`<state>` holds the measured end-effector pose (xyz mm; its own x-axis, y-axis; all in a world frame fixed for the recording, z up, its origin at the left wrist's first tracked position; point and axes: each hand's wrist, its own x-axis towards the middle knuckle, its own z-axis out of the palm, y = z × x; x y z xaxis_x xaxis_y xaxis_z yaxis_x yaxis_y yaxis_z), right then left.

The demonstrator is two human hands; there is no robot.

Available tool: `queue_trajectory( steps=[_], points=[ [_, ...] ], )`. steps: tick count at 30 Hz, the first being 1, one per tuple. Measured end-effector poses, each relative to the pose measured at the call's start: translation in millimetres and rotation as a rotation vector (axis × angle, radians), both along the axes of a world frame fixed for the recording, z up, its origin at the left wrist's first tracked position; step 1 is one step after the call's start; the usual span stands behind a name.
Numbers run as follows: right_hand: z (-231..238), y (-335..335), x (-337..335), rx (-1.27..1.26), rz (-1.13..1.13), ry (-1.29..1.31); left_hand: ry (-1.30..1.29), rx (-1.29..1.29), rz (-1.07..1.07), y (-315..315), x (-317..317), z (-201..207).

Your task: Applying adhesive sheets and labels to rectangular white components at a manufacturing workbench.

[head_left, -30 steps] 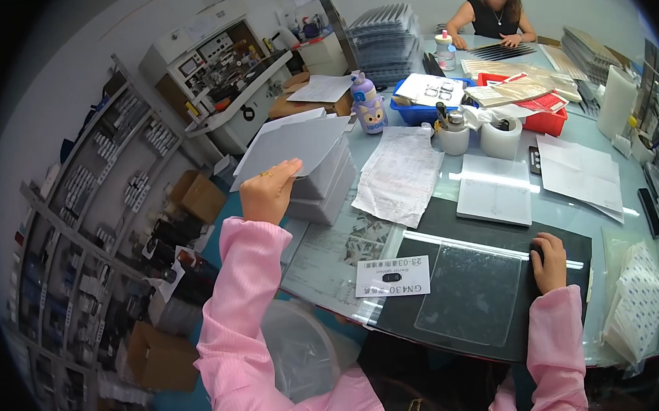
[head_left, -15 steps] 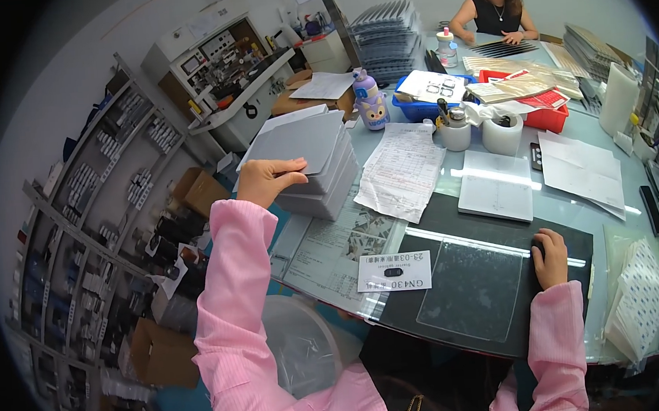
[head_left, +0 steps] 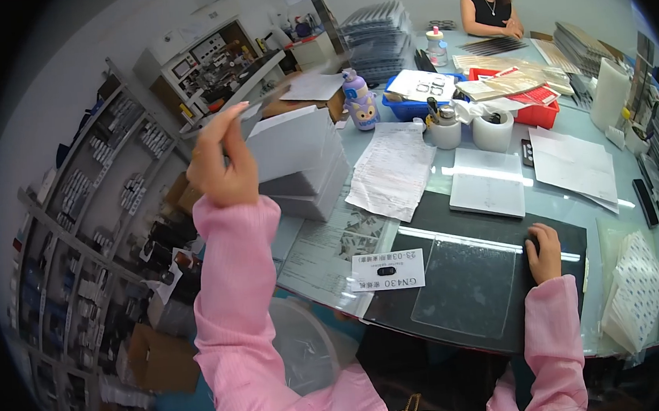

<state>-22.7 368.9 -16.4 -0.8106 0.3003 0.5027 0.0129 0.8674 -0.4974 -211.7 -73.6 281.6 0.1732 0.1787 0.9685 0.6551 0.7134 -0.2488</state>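
Above the left side of a tall stack of thin grey-white sheets point(head_left: 309, 180), my left hand point(head_left: 225, 161) is raised in a pinch. A thin sheet point(head_left: 267, 99) shows blurred and nearly edge-on at its fingertips. My right hand point(head_left: 544, 253) rests with fingers loosely apart on the right part of a black mat point(head_left: 398, 315); nothing shows in it. A clear square sheet point(head_left: 467, 287) lies on the mat, left of that hand. Beside it is a white printed card point(head_left: 369, 273) with a small dark oval piece on it. A flat white stack point(head_left: 486, 183) lies beyond.
A crumpled printed paper point(head_left: 392, 170), a purple bottle point(head_left: 361, 108), tape rolls point(head_left: 493, 134), a blue bin point(head_left: 407, 111) and a red bin point(head_left: 541, 116) stand farther back. White packets point(head_left: 633, 287) lie at right. A clear waste bin point(head_left: 305, 345) is below the left edge. A person sits opposite.
My left hand has risen and moved left off the stack, lifting a thin sheet by its edge. My right hand stays on the mat. The person opposite has drawn both hands together.
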Motion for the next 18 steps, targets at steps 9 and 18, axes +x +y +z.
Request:
queue_trajectory(
  steps=[9, 18],
  points=[
    [43.9, -27.2, 0.7, -1.413, 0.490, -0.253, -1.597, 0.879, -0.994, 86.5, 119.8, -168.6],
    [44.1, -16.3, 3.1, -1.296, 0.375, -0.288, -2.039, 0.984, -1.018, 113.2, 203.0, -253.2]
  ],
)
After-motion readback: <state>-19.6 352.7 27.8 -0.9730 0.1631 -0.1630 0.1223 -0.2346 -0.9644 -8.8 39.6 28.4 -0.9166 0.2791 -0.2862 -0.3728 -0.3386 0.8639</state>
